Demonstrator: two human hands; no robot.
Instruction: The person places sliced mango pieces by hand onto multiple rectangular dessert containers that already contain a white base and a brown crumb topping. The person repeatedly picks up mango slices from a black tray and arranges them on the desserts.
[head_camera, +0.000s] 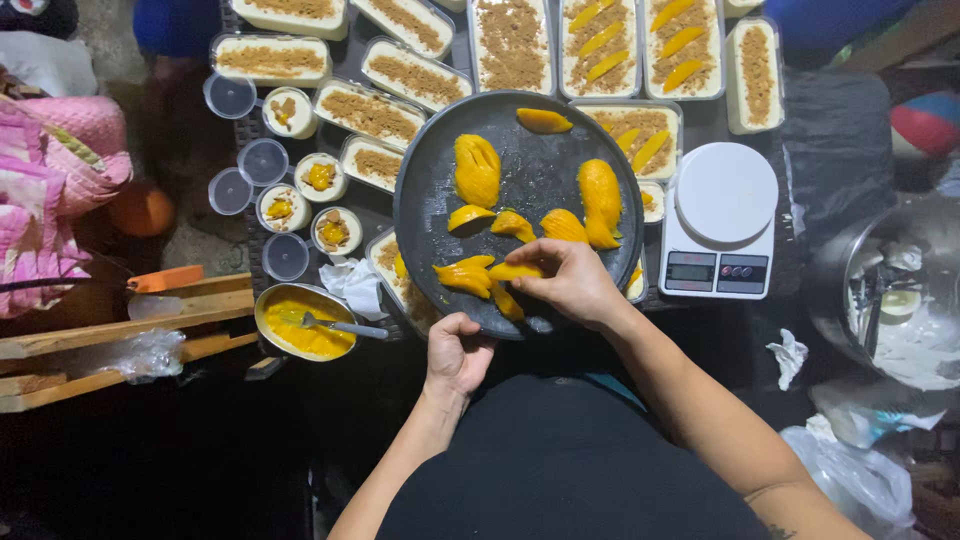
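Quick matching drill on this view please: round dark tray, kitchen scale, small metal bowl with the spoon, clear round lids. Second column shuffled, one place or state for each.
Things:
1. round dark tray
2. white kitchen scale
3. small metal bowl
4. clear round lids

Places or states:
A. left of the tray's lower edge, filled with yellow puree, a spoon in it
B. held at its near rim by the left hand, mango slices on it
C. lying beside the small round cups, far left
D. right of the tray, nothing on its platform

Pairs: 1-B, 2-D, 3-A, 4-C
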